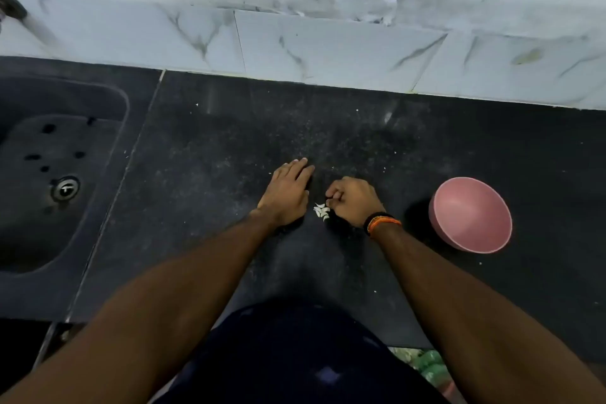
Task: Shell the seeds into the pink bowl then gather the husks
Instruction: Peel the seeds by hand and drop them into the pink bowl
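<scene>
One pink bowl (471, 215) beside right hand (352, 200); contents unseen.

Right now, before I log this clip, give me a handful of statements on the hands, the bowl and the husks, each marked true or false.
1. The pink bowl stands on the dark counter to the right of both hands. True.
2. The left hand is curled round the bowl's rim. False: it lies flat on the counter with straight fingers, well apart from the bowl.
3. A small cluster of white husks lies between the two hands. True.
4. The right hand is spread flat, palm down. False: its fingers are curled, fingertips right by the husks.
5. The sink is on the right side of the counter. False: it is on the left.
</scene>
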The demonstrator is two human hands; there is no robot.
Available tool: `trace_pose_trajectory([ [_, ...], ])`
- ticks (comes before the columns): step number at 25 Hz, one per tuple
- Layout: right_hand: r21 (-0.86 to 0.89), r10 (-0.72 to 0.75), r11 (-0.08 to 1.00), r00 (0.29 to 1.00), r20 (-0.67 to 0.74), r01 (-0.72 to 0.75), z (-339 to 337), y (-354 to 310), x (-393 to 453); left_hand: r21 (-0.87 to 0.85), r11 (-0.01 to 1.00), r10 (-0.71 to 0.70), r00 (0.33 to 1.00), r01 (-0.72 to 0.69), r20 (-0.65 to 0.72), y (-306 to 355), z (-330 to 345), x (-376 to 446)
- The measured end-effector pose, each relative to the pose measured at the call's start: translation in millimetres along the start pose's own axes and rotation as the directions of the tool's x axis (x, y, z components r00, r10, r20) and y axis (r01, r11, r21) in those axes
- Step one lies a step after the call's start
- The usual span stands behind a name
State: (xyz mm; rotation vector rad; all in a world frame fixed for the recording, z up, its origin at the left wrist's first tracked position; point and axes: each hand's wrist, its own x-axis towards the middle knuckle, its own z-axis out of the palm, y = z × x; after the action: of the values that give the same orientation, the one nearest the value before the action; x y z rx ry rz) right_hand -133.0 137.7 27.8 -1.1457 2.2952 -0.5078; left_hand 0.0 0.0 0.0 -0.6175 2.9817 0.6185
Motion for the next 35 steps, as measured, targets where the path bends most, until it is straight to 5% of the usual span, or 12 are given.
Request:
trace_pose_trajectory([
  [16, -0.260, -0.143, 0.955, 0.990, 0.018, 0.142, 11, 4, 31, -0.208, 0.978, -0.024, 0.980, -0.017, -0.196, -10, 5, 10],
  [18, -0.175, -0.072, 0.982, 0.996, -0.048, 0.063, 16, 2, 37, -0.288, 0.958, -0.059, 0.983, 0.007, -0.173, -11, 3, 17],
  [21, 0.190, 0.155, 0.975, 0.968, -0.197, -0.117, 23, -1, 45, -0.574, 0.815, -0.163, 0.982, 0.081, -0.093, -6, -4, 27],
  [26, 0.667, 0.351, 0.724, 0.926, -0.136, -0.177, 22, -14, 48, -0.867, 0.475, -0.302, 0.953, 0.149, -0.001, 4, -13, 34],
  [35, 0.767, 0.314, 0.636, 0.936, -0.157, -0.084, 17, -26, 26, -0.952, 0.264, -0.398, 0.917, 0.155, 0.039, 12, -19, 23],
])
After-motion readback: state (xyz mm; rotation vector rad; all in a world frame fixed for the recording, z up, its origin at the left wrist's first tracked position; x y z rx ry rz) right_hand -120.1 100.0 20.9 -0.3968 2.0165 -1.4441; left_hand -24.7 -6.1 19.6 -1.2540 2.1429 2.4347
